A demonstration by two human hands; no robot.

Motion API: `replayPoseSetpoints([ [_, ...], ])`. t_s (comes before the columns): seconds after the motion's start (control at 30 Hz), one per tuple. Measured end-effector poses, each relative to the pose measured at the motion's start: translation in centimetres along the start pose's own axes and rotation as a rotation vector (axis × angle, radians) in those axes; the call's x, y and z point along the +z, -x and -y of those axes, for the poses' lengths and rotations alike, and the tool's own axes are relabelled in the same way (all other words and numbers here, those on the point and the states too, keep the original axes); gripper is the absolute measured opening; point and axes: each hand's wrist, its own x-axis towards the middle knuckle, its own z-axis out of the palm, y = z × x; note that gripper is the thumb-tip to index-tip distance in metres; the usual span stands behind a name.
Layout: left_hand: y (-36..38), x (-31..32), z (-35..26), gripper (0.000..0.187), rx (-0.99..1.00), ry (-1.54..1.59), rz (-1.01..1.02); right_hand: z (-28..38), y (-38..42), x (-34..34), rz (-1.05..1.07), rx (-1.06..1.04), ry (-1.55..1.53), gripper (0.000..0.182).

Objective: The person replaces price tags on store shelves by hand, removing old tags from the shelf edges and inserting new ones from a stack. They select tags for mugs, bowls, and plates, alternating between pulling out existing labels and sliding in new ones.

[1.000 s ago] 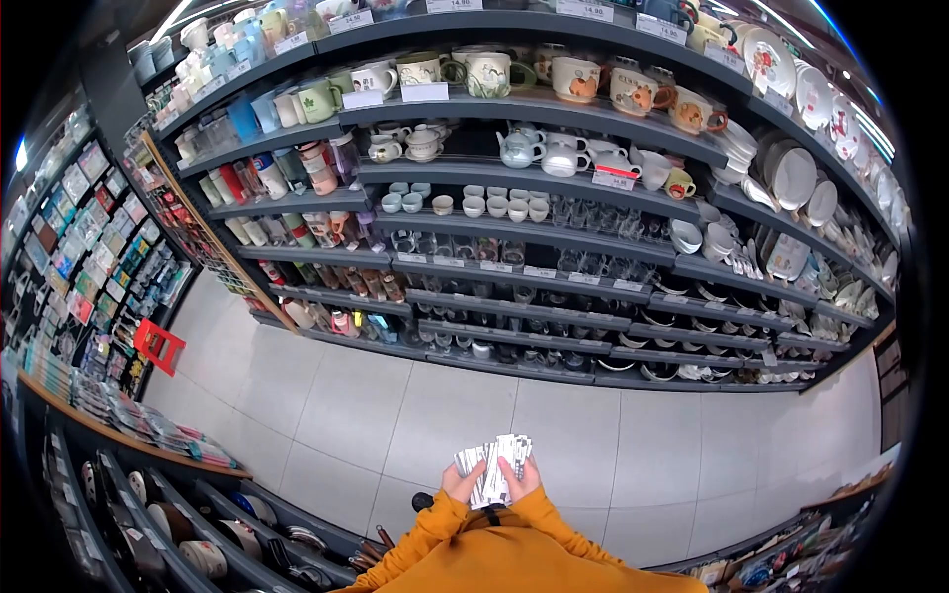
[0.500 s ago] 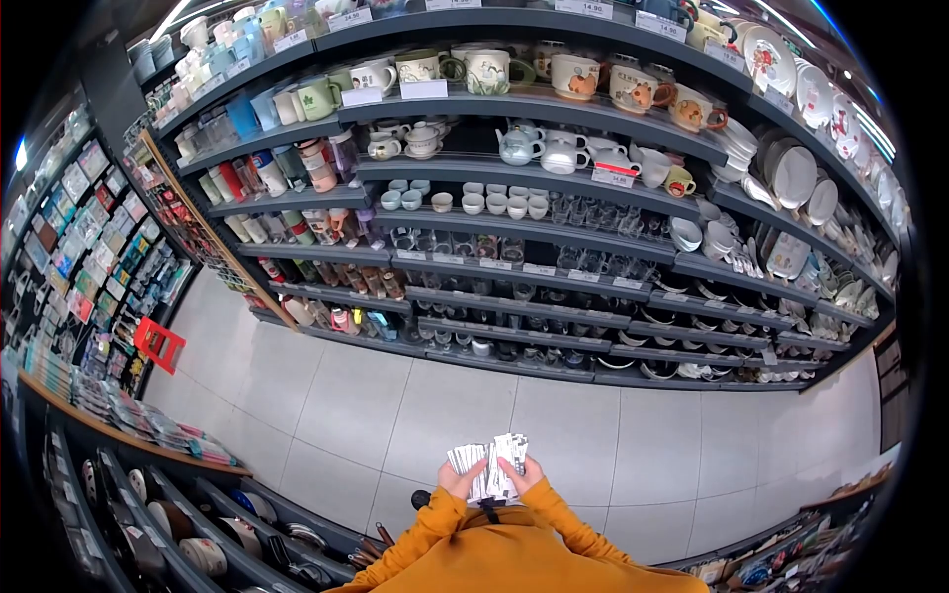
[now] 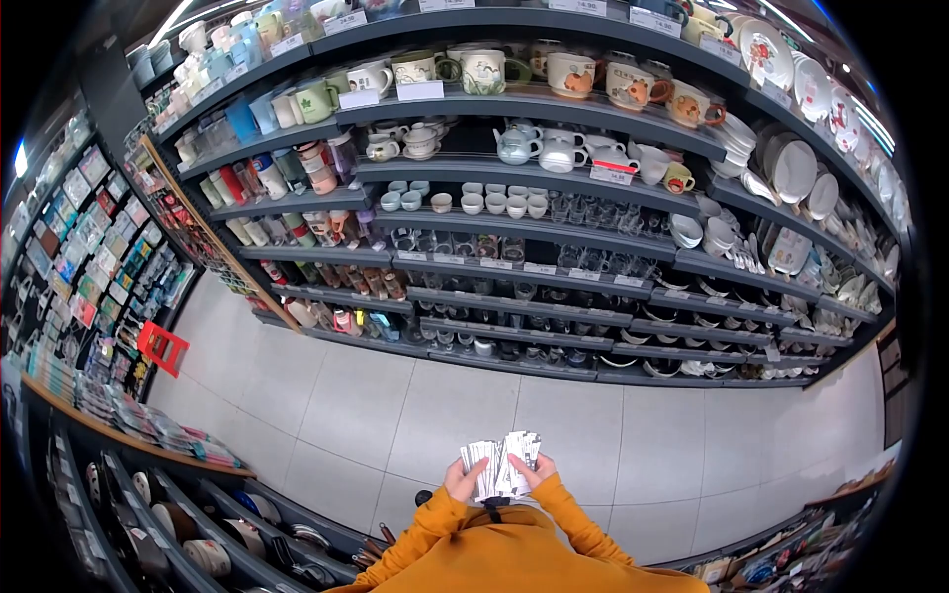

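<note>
Two fanned bundles of white printed paper slips are held side by side in front of my body. My left hand (image 3: 463, 479) grips the left bundle (image 3: 481, 457), thumb on top. The right bundle (image 3: 519, 450) is in my right hand (image 3: 540, 471), its thumb pressed over the slips. Dark print shows on the slips but is too small to read. The inner edges of the bundles meet or overlap; which one cannot be told.
A long curved shelf unit (image 3: 534, 269) ahead carries mugs, teapots (image 3: 517, 143), bowls, glasses and plates (image 3: 794, 172). A red step stool (image 3: 163, 348) stands on the tiled floor at the left. Pans and packets fill the lower left shelves (image 3: 148, 450).
Both hands and their slips have shifted slightly to the right. The right bundle is spread a little differently. The camera view has moved slightly.
</note>
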Motion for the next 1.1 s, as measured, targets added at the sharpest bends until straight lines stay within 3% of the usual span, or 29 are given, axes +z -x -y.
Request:
replayPoseSetpoints([
  [0.07,-0.4,-0.7,0.8,0.028,-0.071,0.077,-0.001,0.3,0.4,0.2,0.009,-0.003,-0.007,0.032],
  [0.37,0.7,-0.4,-0.4,0.029,0.096,-0.142,0.024,0.4,0.6,0.2,0.040,-0.002,-0.047,0.032],
  [0.7,0.8,-1.0,-1.5,0.029,0.082,-0.090,-0.071,-0.5,-0.5,-0.7,-0.164,-0.146,-0.142,0.030],
  [0.73,1.5,-0.4,-2.5,0.029,0.059,-0.070,-0.055,-1.1,-0.7,-0.8,-0.135,-0.177,-0.003,0.029],
  [0.83,1.9,0.6,-2.8,0.028,-0.013,-0.088,0.009,-1.3,0.1,0.2,0.008,-0.132,0.025,0.028],
  [1.0,1.5,1.5,-2.0,0.029,0.029,-0.052,0.000,-4.1,-0.8,1.4,0.002,0.026,-0.387,0.031],
  [1.1,1.7,2.2,-2.0,0.029,0.055,-0.064,-0.033,-2.7,0.1,2.7,0.002,-0.157,-0.104,0.033],
])
